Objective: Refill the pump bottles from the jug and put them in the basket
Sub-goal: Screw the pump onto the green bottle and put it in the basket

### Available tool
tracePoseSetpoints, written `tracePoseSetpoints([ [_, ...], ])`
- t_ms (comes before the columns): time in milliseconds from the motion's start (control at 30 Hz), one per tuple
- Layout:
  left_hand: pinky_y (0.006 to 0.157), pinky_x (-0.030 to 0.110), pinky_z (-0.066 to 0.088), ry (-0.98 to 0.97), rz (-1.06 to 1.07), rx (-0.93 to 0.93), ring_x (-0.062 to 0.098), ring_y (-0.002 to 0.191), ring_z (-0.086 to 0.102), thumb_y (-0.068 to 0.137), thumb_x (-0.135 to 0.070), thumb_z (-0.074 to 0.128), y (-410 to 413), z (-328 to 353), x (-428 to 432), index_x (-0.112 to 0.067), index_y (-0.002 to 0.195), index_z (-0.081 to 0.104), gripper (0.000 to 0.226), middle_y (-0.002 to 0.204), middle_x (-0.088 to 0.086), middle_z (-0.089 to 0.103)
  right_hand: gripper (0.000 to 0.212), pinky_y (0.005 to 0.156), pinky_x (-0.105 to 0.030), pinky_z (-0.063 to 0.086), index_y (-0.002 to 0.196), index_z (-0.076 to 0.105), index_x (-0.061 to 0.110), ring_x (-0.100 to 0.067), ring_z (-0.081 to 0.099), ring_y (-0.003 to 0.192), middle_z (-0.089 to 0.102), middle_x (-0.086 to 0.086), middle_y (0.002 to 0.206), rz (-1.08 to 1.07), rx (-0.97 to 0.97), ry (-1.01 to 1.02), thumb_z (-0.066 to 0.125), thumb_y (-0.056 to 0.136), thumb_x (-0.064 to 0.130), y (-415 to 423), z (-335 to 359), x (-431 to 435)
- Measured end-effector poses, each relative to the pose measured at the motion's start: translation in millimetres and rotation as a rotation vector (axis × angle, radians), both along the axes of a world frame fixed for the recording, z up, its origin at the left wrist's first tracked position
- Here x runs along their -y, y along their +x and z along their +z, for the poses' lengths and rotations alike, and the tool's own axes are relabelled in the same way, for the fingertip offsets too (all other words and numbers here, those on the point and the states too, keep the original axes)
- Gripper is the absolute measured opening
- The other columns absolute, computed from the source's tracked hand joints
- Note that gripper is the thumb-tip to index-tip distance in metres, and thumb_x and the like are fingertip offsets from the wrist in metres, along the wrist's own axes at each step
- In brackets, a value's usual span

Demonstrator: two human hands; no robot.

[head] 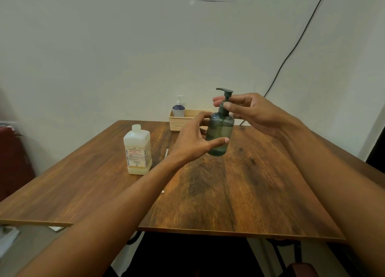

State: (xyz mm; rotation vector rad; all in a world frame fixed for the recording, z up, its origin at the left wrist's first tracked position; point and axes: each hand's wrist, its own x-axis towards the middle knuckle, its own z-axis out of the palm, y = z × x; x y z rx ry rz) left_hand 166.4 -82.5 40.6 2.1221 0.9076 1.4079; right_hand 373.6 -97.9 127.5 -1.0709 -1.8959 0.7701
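While the left hand (pixel 194 140) grips the dark green plastic pump bottle (pixel 220 130), the right hand (pixel 255 114) pinches its collar (pixel 223 110).

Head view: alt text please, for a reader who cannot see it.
A person's left hand grips a dark green translucent pump bottle over a wooden table while the right hand pinches its pump neck. A white plastic jug stands to the left; a beige plastic basket at the far edge holds a blue-and-white pump bottle.
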Motion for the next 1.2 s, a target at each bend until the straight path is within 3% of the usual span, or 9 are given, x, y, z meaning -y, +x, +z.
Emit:
tracePoseSetpoints([
  [100, 0.088, 0.026, 0.06, 0.002, -0.005, 0.004, 0.012, 0.112, 0.064, 0.074, -0.048, 0.087, 2, 2, 1, -0.025, 0.138, 0.05, 0.077, 0.133, -0.003, 0.062, 0.041, 0.112, -0.045, 0.047, 0.104, 0.08, 0.01, -0.01, 0.07, 0.12, 0.079, 0.007, 0.121, -0.129, 0.018, 0.092, 0.082, 0.081, 0.044, -4, 2, 0],
  [167, 0.088, 0.024, 0.059, 0.003, -0.003, 0.006, 0.012, 0.113, 0.063, 0.075, -0.048, 0.087, 3, 3, 2, -0.025, 0.139, 0.049, 0.078, 0.134, -0.003, 0.061, 0.044, 0.107, -0.047, 0.055, 0.085, 0.068, 0.009, -0.018, 0.074, 0.11, 0.08, -0.007, 0.113, -0.205, -0.026, 0.139, 0.086, 0.073, 0.047, -13, -1, -1],
  [267, 0.089, 0.024, 0.059, -0.009, -0.005, 0.018, 0.012, 0.115, 0.062, 0.074, -0.047, 0.087, 6, 4, 3, -0.025, 0.139, 0.049, 0.079, 0.136, -0.002, 0.061, 0.046, 0.095, -0.039, 0.06, 0.104, 0.07, 0.014, -0.016, 0.074, 0.106, 0.077, -0.007, 0.116, -0.206, -0.029, 0.139, 0.079, 0.081, 0.053, -19, -4, -3],
  [333, 0.091, 0.028, 0.059, -0.016, -0.01, 0.025, 0.014, 0.115, 0.063, 0.075, -0.047, 0.087, 6, 4, 2, -0.024, 0.139, 0.049, 0.078, 0.136, -0.001, 0.061, 0.05, 0.101, -0.036, 0.056, 0.131, 0.069, 0.018, -0.007, 0.067, 0.12, 0.073, 0.005, 0.128, -0.091, -0.062, 0.029, 0.071, 0.091, 0.049, -14, -1, -1],
  [400, 0.092, 0.031, 0.059, -0.018, -0.012, 0.025, 0.014, 0.116, 0.063, 0.075, -0.047, 0.087, 5, 4, 1, -0.023, 0.138, 0.049, 0.077, 0.136, -0.001, 0.061, 0.042, 0.106, -0.037, 0.054, 0.136, 0.07, 0.017, -0.008, 0.063, 0.131, 0.07, 0.007, 0.138, -0.004, -0.065, -0.025, 0.066, 0.1, 0.038, -6, 1, 2],
  [600, 0.088, 0.029, 0.061, -0.02, -0.007, 0.018, 0.013, 0.113, 0.064, 0.072, -0.051, 0.087, 7, -2, -1, -0.028, 0.137, 0.05, 0.078, 0.134, -0.004, 0.062, 0.029, 0.089, -0.021, 0.045, 0.105, 0.084, 0.019, -0.001, 0.072, 0.107, 0.082, 0.007, 0.105, -0.226, 0.048, 0.143, 0.082, 0.087, 0.042, -9, 3, 6],
  [733, 0.083, 0.021, 0.06, -0.001, 0.021, 0.022, 0.011, 0.109, 0.065, 0.071, -0.05, 0.088, 9, -5, 0, -0.029, 0.134, 0.051, 0.076, 0.131, -0.005, 0.063, 0.031, 0.066, -0.016, 0.052, 0.076, 0.074, 0.016, 0.001, 0.069, 0.07, 0.075, 0.008, 0.073, -0.317, -0.048, 0.173, 0.091, 0.078, 0.041, -18, -10, 5],
  [867, 0.083, 0.019, 0.059, -0.001, 0.029, 0.032, 0.009, 0.107, 0.065, 0.071, -0.05, 0.089, 15, -13, 2, -0.029, 0.134, 0.051, 0.077, 0.129, -0.006, 0.064, 0.046, 0.061, -0.022, 0.053, 0.077, 0.068, 0.008, -0.012, 0.065, 0.068, 0.069, -0.007, 0.075, -0.436, -0.082, 0.223, 0.091, 0.076, 0.049, -27, -29, -1],
  [1200, 0.075, 0.001, 0.046, -0.011, 0.048, 0.064, -0.006, 0.102, 0.055, 0.071, -0.05, 0.088, 33, -22, -5, -0.025, 0.138, 0.051, 0.081, 0.124, -0.014, 0.059, 0.049, 0.054, -0.019, 0.045, 0.062, 0.053, 0.023, 0.0, 0.05, 0.051, 0.053, 0.007, 0.061, -0.556, -0.178, 0.27, 0.094, 0.074, 0.048, -27, -39, -14],
])
